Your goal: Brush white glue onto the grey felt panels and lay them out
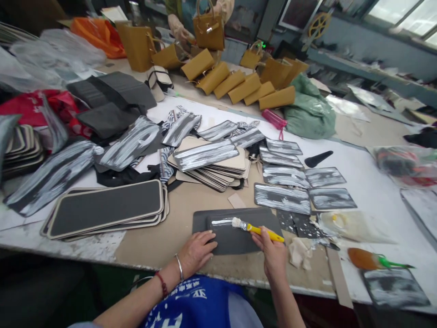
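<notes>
The right hand (274, 255) grips the yellow-handled brush (261, 231); the left hand (196, 251) lies open, fingers over the dark panel (235, 243) between and ahead of the hands. Brace the panel flat; spread the white coating (222, 222) in long, even strokes, clear of the left fingers.

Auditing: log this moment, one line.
left hand | on dark-grey rectangular panel | right hand | grips yellow-handled brush | white streak meets pale bristles

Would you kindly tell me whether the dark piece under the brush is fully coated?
Only partly: a white streak meets the brush; the dark piece otherwise looks bare.
</notes>
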`<move>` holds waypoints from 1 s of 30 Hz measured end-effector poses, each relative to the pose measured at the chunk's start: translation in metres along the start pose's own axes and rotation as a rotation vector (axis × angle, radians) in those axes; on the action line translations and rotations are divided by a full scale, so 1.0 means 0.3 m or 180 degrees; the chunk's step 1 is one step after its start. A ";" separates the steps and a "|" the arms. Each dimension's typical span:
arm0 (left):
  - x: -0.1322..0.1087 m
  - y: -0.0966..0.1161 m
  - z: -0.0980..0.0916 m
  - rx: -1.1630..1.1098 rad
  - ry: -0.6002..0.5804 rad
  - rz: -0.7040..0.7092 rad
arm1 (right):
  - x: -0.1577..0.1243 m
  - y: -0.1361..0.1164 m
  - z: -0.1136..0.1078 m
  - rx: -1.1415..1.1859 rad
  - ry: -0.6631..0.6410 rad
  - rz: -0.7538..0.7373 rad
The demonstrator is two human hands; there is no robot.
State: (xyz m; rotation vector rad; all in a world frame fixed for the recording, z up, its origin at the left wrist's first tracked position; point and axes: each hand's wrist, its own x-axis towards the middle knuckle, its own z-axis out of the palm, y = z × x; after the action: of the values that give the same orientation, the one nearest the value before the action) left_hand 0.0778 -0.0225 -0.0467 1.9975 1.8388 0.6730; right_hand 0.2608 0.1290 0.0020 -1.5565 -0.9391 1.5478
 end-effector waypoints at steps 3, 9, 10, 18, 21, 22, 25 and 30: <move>-0.003 -0.003 0.006 0.0085 0.0130 0.0079 | 0.064 -0.026 -0.106 -0.0029 0.0295 -0.0187; -0.003 -0.006 0.018 0.0161 0.0319 0.0182 | 0.215 -0.051 -0.294 0.0007 0.0820 -0.0499; -0.002 -0.005 0.017 0.0174 0.0337 0.0198 | 0.230 -0.055 -0.315 0.0031 0.0883 -0.0517; 0.008 0.017 -0.026 -0.0152 0.0216 0.0062 | 0.063 -0.069 -0.289 -0.0142 0.0651 -0.0550; 0.013 0.002 -0.031 -0.0401 0.0171 -0.0009 | -0.074 -0.025 -0.191 -0.0261 0.0066 -0.0304; 0.014 -0.006 -0.028 -0.0463 0.0161 -0.0037 | -0.114 -0.004 -0.155 -0.0317 -0.0122 -0.0221; 0.015 -0.028 -0.013 -0.0543 0.0155 -0.0050 | -0.204 0.067 -0.056 -0.0427 -0.0506 -0.0061; 0.006 -0.042 0.014 -0.0416 0.0231 0.0070 | -0.227 0.135 -0.011 -0.0625 -0.0602 -0.0137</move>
State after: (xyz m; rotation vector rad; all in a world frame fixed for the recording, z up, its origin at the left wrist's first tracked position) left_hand 0.0696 -0.0190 -0.0569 1.9354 1.7666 0.8598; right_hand 0.2636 0.0498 -0.0025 -1.5302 -1.2548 1.6336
